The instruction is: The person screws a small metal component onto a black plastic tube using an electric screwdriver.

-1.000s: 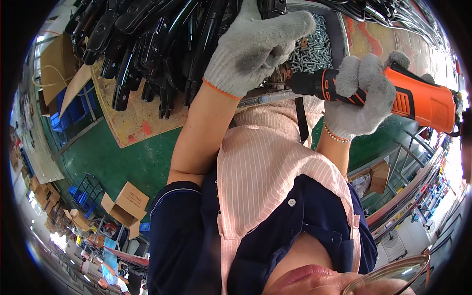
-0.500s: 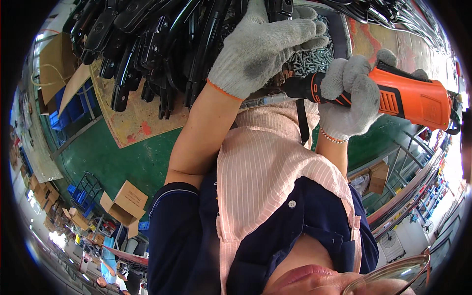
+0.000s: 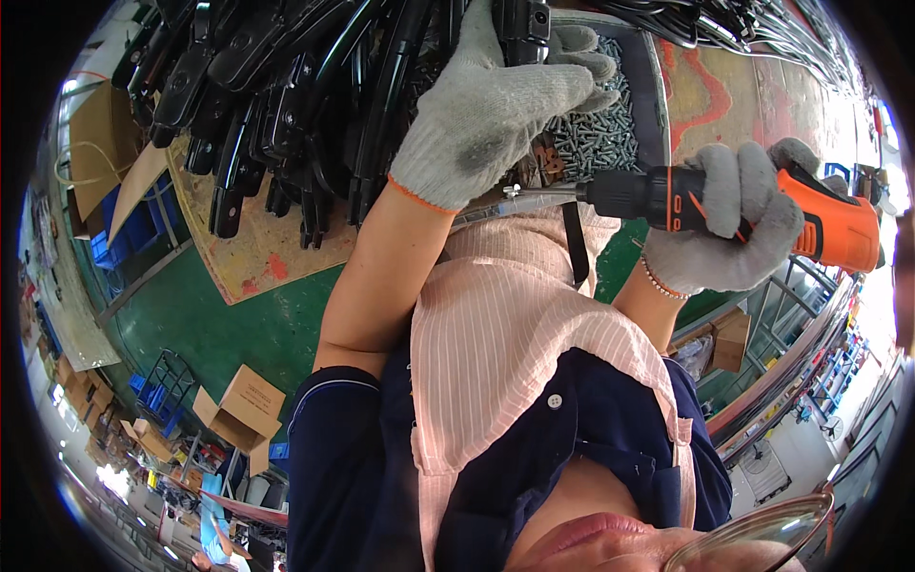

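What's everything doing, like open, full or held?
Left hand: gloved, at a black part, grip unclear
Right hand: gloved, closed around the power driver
Power driver: held, pointing left; running unclear
Screw bin: holding many loose screws
Cardboard box near the left sleeve: open

Power drill [image 3: 667, 198] now pulled right in right hand [image 3: 739, 214]; its chuck [image 3: 610, 195] stands farther from left hand [image 3: 496, 124] than half a second ago. Rust-brown pieces [image 3: 548, 165], near-left in screw tray [image 3: 652, 105], now less covered. Left hand's fingers: bunched with one digit stuck out a second ago, now spread over the screws. Black part's end [image 3: 527, 38] beside them shows more than a second ago.
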Tool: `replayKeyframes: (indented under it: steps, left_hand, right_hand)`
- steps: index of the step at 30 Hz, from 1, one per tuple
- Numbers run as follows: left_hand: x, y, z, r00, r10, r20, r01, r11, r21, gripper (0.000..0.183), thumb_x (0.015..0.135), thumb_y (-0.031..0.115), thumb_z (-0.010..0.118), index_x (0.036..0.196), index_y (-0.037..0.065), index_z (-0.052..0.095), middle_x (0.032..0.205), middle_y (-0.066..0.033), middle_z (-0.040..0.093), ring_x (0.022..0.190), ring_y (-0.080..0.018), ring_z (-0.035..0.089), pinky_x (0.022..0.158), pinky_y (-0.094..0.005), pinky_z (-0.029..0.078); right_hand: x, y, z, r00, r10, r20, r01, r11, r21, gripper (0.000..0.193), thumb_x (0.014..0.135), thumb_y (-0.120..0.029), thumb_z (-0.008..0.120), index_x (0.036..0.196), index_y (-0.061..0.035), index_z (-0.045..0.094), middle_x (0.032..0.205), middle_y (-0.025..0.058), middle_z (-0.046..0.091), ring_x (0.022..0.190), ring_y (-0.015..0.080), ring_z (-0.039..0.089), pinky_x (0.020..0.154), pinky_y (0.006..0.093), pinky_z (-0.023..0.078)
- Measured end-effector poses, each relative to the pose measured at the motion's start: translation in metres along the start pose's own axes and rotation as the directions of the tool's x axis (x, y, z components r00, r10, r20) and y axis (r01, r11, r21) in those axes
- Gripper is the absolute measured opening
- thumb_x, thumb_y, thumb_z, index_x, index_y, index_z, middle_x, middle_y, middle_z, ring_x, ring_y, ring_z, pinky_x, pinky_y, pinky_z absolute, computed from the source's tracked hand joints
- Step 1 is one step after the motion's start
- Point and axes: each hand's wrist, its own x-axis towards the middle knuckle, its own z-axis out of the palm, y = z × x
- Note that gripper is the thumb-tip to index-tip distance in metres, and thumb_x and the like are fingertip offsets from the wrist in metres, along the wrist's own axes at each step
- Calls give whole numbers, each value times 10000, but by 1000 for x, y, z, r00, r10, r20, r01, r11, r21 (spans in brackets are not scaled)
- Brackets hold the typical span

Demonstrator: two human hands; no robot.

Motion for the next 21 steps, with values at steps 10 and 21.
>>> replayKeyframes:
  steps: [10, 21]
  left_hand:
    - [3, 3, 5, 997, -52, -53, 54, 998, 32, 780, 785, -149, 628, 1446, 127, 318, 1211, -134, 550, 1097, -269, 611, 946, -465, 559]
    - [-1, -6, 3, 998, 57, -9, -52, 959, 279, 881, 780, -149, 588, 1518, 139, 205, 1321, -186, 525, 1195, -304, 574, 1051, -504, 481]
  right_hand:
    - [0, 14, -5, 1000, -9, 16, 12, 973, -232, 438, 888, -88, 601, 1288, -20, 437, 706, -1, 429, 517, 98, 399, 481, 221, 381]
    - [31, -26, -9, 996, -69, -54, 75, 991, 114, 279, 879, -41, 591, 1142, -62, 500, 736, 2, 461, 533, 69, 417, 505, 195, 414]
